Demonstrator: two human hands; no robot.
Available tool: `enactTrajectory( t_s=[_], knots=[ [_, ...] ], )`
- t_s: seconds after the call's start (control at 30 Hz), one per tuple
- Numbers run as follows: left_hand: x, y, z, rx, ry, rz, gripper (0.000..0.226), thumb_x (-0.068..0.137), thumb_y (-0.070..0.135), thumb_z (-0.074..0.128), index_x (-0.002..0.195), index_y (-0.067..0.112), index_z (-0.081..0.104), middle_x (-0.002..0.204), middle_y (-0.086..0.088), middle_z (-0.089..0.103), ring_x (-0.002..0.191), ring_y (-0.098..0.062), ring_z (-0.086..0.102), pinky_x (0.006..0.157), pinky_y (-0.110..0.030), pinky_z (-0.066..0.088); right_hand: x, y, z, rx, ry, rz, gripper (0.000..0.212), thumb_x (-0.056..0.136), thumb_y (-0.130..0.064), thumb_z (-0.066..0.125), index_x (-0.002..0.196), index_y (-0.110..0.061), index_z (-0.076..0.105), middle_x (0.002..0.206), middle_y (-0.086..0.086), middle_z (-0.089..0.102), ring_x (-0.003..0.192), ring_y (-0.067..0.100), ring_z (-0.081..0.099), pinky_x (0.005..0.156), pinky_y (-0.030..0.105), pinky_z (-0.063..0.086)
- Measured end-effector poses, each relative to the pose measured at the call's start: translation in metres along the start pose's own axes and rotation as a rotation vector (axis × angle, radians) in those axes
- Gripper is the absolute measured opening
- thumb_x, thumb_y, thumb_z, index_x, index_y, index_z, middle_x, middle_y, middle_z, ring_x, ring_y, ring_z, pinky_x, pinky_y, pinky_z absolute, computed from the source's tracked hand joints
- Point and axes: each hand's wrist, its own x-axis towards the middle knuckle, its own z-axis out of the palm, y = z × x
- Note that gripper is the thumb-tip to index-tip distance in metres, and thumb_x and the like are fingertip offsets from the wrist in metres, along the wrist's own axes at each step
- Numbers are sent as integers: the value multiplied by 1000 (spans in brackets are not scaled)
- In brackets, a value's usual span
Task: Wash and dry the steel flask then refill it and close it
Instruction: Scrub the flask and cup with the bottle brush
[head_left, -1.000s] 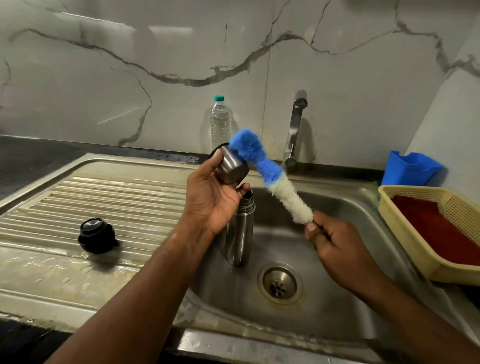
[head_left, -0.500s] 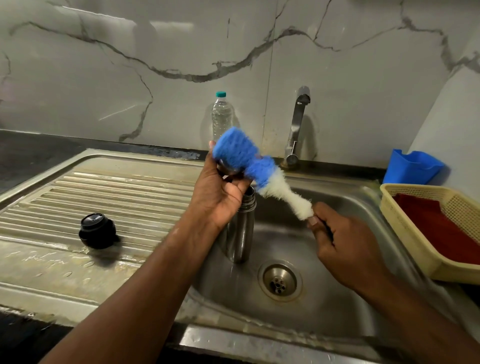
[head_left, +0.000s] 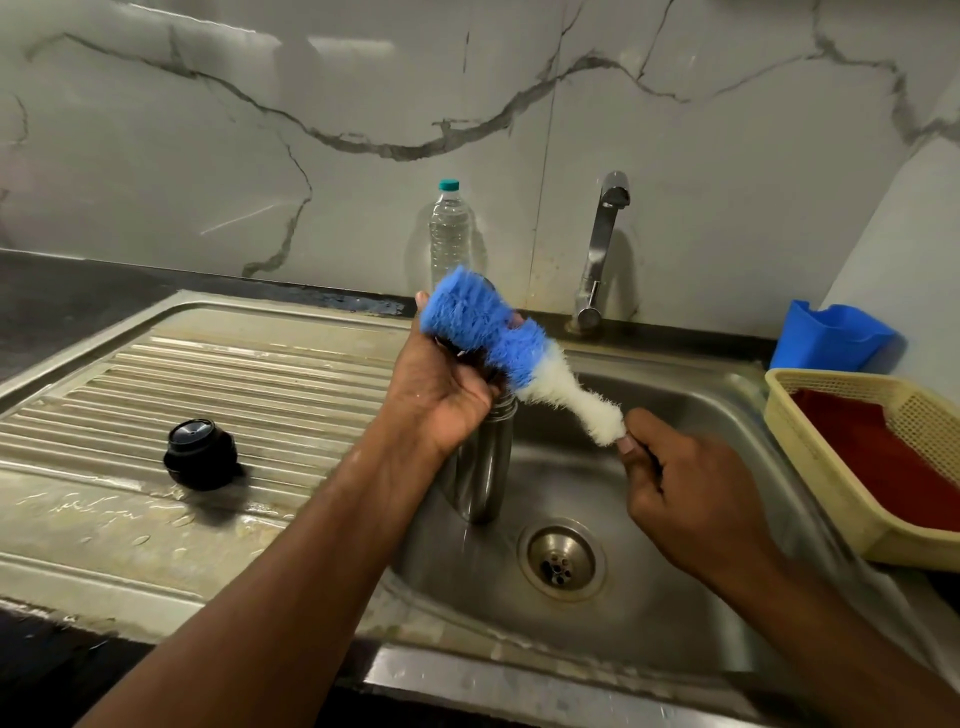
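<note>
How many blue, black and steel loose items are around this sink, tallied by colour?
Blue: 2, the brush with its blue-and-white bristles, and the blue tub
Black: 1, the stopper on the drainboard
Steel: 2, the flask standing in the basin, and the cup, mostly hidden in the left hand
Total: 5

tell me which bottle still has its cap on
The clear plastic bottle by the wall, with a teal cap. The steel flask standing in the sink is open; its black stopper sits on the drainboard.

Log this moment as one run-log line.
step: scrubbing cup | left hand: holds steel cup | right hand: holds brush | flask: upright in sink
</note>
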Motion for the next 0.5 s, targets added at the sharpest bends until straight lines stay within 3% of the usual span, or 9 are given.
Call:
enactTrajectory(
  t_s=[0.07, 0.13, 0.2, 0.3, 0.37, 0.43, 0.5],
  knots=[
    [3, -1, -2, 22, 7, 8, 62, 105, 62, 45, 140, 14, 61, 121, -19, 76, 116, -33, 72, 111, -54, 49, 0, 2, 0, 10, 25, 30, 6, 99, -18, 58, 96, -24, 57, 57, -13, 42, 45, 5, 43, 41, 25, 32],
    [4, -1, -4, 32, -3, 3, 60, 105, 62, 45, 139, 15, 61, 120, -19, 76, 116, -33, 72, 116, -55, 45, 1, 3, 0, 23, 18, 26, 7, 98, -17, 58, 95, -24, 57, 56, -12, 42, 44, 6, 44, 41, 25, 32],
    [3, -2, -3, 29, -16, -17, 56, 106, 59, 47, 137, 14, 62, 114, -18, 78, 107, -33, 76, 114, -57, 47, 1, 2, 0, 12, 17, 12, 7, 98, -17, 59, 95, -23, 58, 56, -13, 41, 44, 5, 43, 43, 23, 31],
    [1, -4, -1, 93, -37, -36, 59, 105, 59, 46, 143, 15, 57, 131, -17, 72, 123, -32, 70, 110, -52, 50, 2, 4, 0, 22, 36, 49, 7, 98, -17, 59, 95, -23, 58, 57, -12, 43, 44, 5, 45, 44, 21, 29],
    [0, -5, 0, 84, -39, -44, 56, 102, 54, 53, 136, 11, 59, 138, -15, 69, 125, -31, 69, 110, -52, 50, 2, 5, 0, 38, 21, 56, 8, 99, -18, 58, 95, -25, 57, 57, -11, 46, 44, 6, 46, 43, 21, 30],
    [1, -5, 0, 76, -46, -37, 50, 101, 52, 55, 129, 11, 62, 127, -15, 74, 119, -30, 71, 107, -47, 52, 3, 7, 0, 53, 31, 69, 7, 99, -18, 58, 97, -24, 59, 59, -11, 48, 45, 6, 47, 43, 22, 33],
    [0, -4, 0, 96, -52, -24, 52, 102, 52, 55, 134, 11, 60, 125, -17, 74, 117, -30, 71, 107, -45, 52, 3, 6, 0, 100, 38, 79, 7, 99, -18, 59, 96, -24, 61, 59, -11, 49, 46, 7, 49, 43, 22, 35]
  ],
)
